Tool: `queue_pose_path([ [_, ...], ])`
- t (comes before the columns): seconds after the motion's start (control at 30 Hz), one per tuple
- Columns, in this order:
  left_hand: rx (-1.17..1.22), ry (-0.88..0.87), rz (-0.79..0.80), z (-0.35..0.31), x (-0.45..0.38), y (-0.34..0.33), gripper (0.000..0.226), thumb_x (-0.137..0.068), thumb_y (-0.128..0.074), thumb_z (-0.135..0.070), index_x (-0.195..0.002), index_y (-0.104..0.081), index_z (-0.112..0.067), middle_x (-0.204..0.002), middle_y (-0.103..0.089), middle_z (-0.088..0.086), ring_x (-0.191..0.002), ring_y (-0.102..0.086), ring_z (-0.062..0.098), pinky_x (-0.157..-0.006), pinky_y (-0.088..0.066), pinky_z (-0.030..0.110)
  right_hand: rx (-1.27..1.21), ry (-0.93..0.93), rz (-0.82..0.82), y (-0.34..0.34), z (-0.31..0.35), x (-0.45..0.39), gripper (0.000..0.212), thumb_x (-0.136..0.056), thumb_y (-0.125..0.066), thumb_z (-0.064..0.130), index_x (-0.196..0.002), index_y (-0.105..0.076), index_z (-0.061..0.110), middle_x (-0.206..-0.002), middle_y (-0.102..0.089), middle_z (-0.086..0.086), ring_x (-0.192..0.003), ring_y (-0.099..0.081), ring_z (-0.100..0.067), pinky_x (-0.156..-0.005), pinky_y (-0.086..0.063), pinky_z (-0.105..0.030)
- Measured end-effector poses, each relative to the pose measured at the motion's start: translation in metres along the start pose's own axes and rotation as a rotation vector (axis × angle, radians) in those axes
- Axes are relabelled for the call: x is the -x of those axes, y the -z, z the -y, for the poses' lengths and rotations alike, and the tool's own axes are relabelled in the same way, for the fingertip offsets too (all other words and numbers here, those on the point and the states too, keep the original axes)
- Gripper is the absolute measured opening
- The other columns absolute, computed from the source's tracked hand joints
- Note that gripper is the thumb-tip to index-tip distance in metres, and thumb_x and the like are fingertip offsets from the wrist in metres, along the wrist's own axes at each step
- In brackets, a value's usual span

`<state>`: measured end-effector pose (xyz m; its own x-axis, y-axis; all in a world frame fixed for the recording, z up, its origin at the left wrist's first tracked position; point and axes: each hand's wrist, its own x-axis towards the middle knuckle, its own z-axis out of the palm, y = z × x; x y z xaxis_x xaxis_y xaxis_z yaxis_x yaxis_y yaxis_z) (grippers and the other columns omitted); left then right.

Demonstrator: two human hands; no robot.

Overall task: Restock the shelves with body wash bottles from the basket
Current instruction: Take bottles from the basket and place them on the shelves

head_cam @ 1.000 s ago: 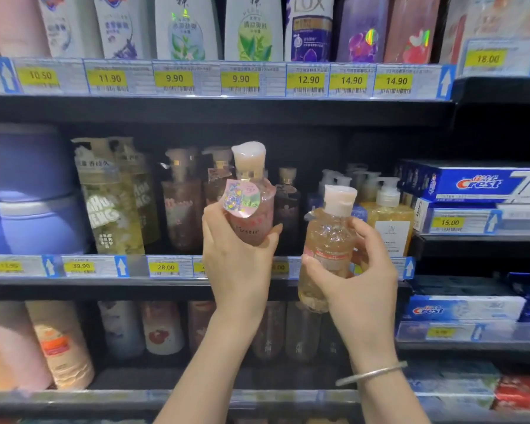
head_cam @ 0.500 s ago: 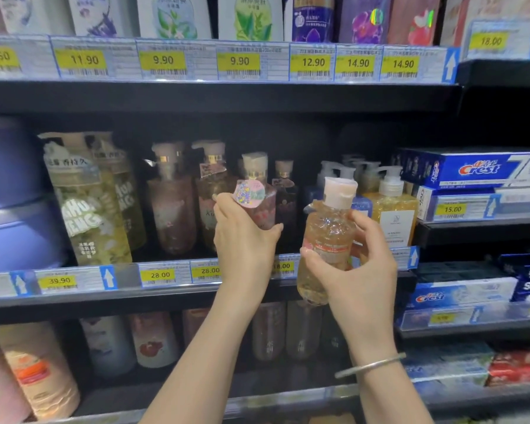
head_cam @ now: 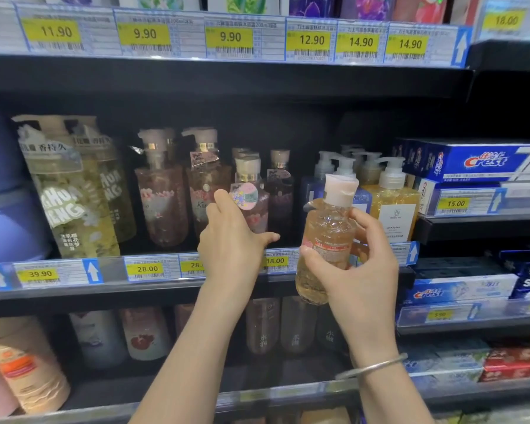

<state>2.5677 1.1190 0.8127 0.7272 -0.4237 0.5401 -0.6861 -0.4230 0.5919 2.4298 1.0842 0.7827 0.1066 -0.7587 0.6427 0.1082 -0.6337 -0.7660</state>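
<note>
- Pink bottle point(head_cam: 251, 197) with round floral tag stands upright on middle shelf point(head_cam: 153, 290), in the row between taller pink pump bottles point(head_cam: 162, 191) on its left and a dark purple bottle point(head_cam: 280, 191) on its right.
- Left hand point(head_cam: 231, 240) is wrapped around the lower body of the pink bottle; index finger lies up along its left side, thumb stretches right across the shelf front. Fingers curled closed on the bottle.
- Right hand point(head_cam: 361, 267) holds a peach bottle point(head_cam: 326, 240) in front of the shelf edge, tilted slightly, pale flip cap uppermost. Thumb presses the front label; fingers curl round the back. Label has a red band; its text is too small to read.
- Silver bangle point(head_cam: 371, 367) sits on the right wrist.
- Behind the peach bottle: yellow pump bottle point(head_cam: 392, 206) with white label, blue pump bottle partly hidden beside it.
- Far left of same shelf: yellow-green refill packs point(head_cam: 71, 191) with large white letters, partly readable "HUA" and "ENG".
- Price tags on middle shelf read 39.90, 28.00, one partly covered "28.", and 18.00.
- Upper shelf tags point(head_cam: 230, 36) read 11.90, 9.90, 9.90, 12.90, 14.90, 14.90; further right 18.00.
- Right side: Crest toothpaste boxes point(head_cam: 478, 162), tag 15.00 beneath.
</note>
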Motion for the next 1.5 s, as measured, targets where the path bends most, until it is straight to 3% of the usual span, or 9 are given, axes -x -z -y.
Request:
queue_pose_path([
  [0.27, -0.016, -0.014, 0.037, 0.008, 0.004, 0.011, 0.071, -0.067, -0.077, -0.054, -0.112, -0.039, -0.015, -0.115, -0.057, 0.006, -0.105, -0.058, 0.031, -0.081, -0.046, 0.039, 0.011, -0.052, 0.017, 0.003, -0.003, 0.001, 0.065, -0.065, -0.085, 0.021, -0.118, -0.051, 0.036, -0.113, -0.059, 0.016, -0.103, -0.056, 0.006, -0.081, -0.044, -0.003],
  [0.43, 0.011, -0.023, 0.042, 0.009, 0.008, 0.014, 0.070, -0.068, -0.077, -0.052, -0.115, -0.040, -0.016, -0.115, -0.057, 0.004, -0.106, -0.058, 0.027, -0.080, -0.045, 0.036, 0.042, -0.084, 0.041, 0.001, -0.006, 0.003, 0.065, -0.063, -0.084, 0.032, -0.122, -0.059, 0.026, -0.112, -0.063, 0.009, -0.102, -0.060, -0.002, -0.088, -0.054, -0.029],
  [0.63, 0.057, -0.144, -0.049, 0.020, 0.022, 0.017, 0.061, -0.075, -0.074, -0.048, -0.119, -0.045, -0.017, -0.115, -0.057, 0.000, -0.103, -0.058, 0.022, -0.082, -0.048, 0.036, -0.085, -0.001, 0.065, 0.003, 0.015, 0.000, 0.053, -0.070, -0.082, 0.022, -0.112, -0.053, 0.032, -0.104, -0.061, 0.015, -0.095, -0.059, 0.007, -0.075, -0.046, -0.006],
  [0.77, -0.007, -0.230, -0.185, 0.030, 0.038, 0.021, 0.059, -0.078, -0.074, -0.040, -0.124, -0.051, -0.013, -0.118, -0.060, 0.005, -0.104, -0.061, 0.028, -0.085, -0.051, 0.050, -0.141, 0.084, 0.113, -0.003, 0.034, -0.017, 0.057, -0.076, -0.078, 0.014, -0.116, -0.038, 0.024, -0.107, -0.051, 0.013, -0.095, -0.057, 0.007, -0.076, -0.045, -0.008],
  [0.97, -0.038, -0.203, -0.173, 0.033, 0.043, 0.024, 0.060, -0.079, -0.072, -0.041, -0.126, -0.052, -0.011, -0.119, -0.062, 0.008, -0.106, -0.060, 0.031, -0.089, -0.049, 0.056, -0.174, 0.025, 0.302, -0.013, 0.046, -0.025, 0.055, -0.085, -0.070, 0.017, -0.120, -0.029, 0.025, -0.106, -0.051, 0.018, -0.089, -0.054, 0.019, -0.068, -0.041, 0.001],
  [1.13, -0.060, -0.193, -0.152, 0.038, 0.044, 0.024, 0.061, -0.079, -0.071, -0.043, -0.126, -0.052, -0.009, -0.119, -0.062, 0.010, -0.107, -0.061, 0.031, -0.099, -0.043, 0.054, -0.234, -0.128, 0.365, -0.007, 0.035, -0.020, 0.055, -0.084, -0.071, 0.015, -0.119, -0.033, 0.034, -0.105, -0.058, 0.016, -0.090, -0.061, 0.011, -0.073, -0.049, -0.010],
  [1.27, -0.087, -0.208, -0.150, 0.042, 0.046, 0.022, 0.056, -0.079, -0.073, -0.037, -0.123, -0.054, -0.007, -0.114, -0.064, 0.011, -0.103, -0.063, 0.032, -0.102, -0.038, 0.052, -0.309, -0.227, 0.459, 0.003, 0.028, -0.021, 0.075, -0.068, -0.070, 0.004, -0.129, -0.033, 0.027, -0.101, -0.062, 0.004, -0.087, -0.066, -0.001, -0.073, -0.052, -0.022],
  [1.37, -0.102, -0.217, -0.137, 0.043, 0.046, 0.021, 0.054, -0.077, -0.074, -0.034, -0.121, -0.055, -0.007, -0.111, -0.066, 0.012, -0.100, -0.064, 0.034, -0.102, -0.038, 0.052, -0.358, -0.269, 0.550, 0.008, 0.024, -0.023, 0.073, -0.063, -0.066, 0.005, -0.127, -0.037, 0.027, -0.107, -0.063, 0.000, -0.097, -0.066, -0.009, -0.078, -0.053, -0.026],
  [1.5, -0.123, -0.223, -0.117, 0.046, 0.046, 0.021, 0.053, -0.076, -0.074, -0.034, -0.119, -0.057, -0.008, -0.109, -0.067, 0.009, -0.098, -0.065, 0.032, -0.103, -0.037, 0.051, -0.117, -0.150, 0.434, 0.004, 0.023, -0.026, 0.058, -0.073, -0.079, 0.006, -0.122, -0.050, 0.019, -0.111, -0.062, -0.003, -0.101, -0.064, -0.012, -0.087, -0.053, -0.033],
])
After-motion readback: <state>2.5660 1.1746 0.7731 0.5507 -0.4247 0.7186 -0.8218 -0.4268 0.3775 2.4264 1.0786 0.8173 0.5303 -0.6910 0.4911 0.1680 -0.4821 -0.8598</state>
